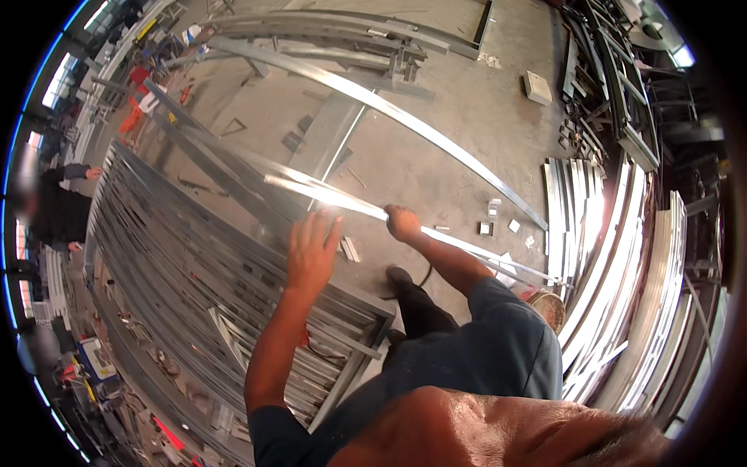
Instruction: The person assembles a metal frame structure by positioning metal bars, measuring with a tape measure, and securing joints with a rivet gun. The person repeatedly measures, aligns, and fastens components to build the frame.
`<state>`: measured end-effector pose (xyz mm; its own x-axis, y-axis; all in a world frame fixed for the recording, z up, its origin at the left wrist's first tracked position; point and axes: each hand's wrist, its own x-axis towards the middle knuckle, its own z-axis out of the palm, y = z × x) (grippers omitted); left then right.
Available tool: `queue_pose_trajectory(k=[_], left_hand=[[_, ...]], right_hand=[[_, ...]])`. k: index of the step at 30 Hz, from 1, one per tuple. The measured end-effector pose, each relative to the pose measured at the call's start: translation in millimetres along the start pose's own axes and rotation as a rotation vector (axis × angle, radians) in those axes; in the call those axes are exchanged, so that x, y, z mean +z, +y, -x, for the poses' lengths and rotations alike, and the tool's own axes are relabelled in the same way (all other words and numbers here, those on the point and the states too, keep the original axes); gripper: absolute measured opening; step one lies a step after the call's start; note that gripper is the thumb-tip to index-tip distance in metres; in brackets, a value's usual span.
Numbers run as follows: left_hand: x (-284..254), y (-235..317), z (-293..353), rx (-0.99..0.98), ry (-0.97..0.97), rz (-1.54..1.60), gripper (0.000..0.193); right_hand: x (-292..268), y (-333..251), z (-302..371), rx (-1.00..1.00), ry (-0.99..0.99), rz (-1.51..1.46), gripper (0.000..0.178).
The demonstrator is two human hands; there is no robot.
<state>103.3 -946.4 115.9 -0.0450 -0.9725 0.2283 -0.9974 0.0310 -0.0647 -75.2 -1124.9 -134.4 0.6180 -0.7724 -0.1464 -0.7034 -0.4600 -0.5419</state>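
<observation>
My right hand is wrapped around a long, shiny metal bar. Beyond my fist the bar runs left to a bright end, and on the other side it slants down to the right past my forearm. Just below its left part is my left hand, open with the fingers stretched toward the bar. The fingertips are slightly blurred, so I cannot tell whether they touch it. Under my left forearm lies a large stack of long grey metal profiles on a metal frame.
Another long bar slants across the concrete floor ahead. Bright profiles are piled at the right, near a round bucket. Small offcuts and a pale block lie about. A person in dark clothes stands far left.
</observation>
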Motion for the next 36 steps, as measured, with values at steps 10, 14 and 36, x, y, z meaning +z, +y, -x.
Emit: queue_pose_trajectory(k=[10,14,36], left_hand=[[188.7,21.1,-130.1,0.358,-0.864,0.029,0.039],[217.7,9.4,-136.1,0.450,-0.861,0.098,0.021],[-176.0,-173.4,-35.3,0.267,-0.196,-0.392,0.012]], right_hand=[[0.4,5.4,15.6,-0.098,0.046,-0.114,0.033],[-19.9,78.2,35.7,0.041,-0.196,-0.138,0.037],[-151.9,-145.0,16.9,-0.390,-0.625,-0.355,0.086]])
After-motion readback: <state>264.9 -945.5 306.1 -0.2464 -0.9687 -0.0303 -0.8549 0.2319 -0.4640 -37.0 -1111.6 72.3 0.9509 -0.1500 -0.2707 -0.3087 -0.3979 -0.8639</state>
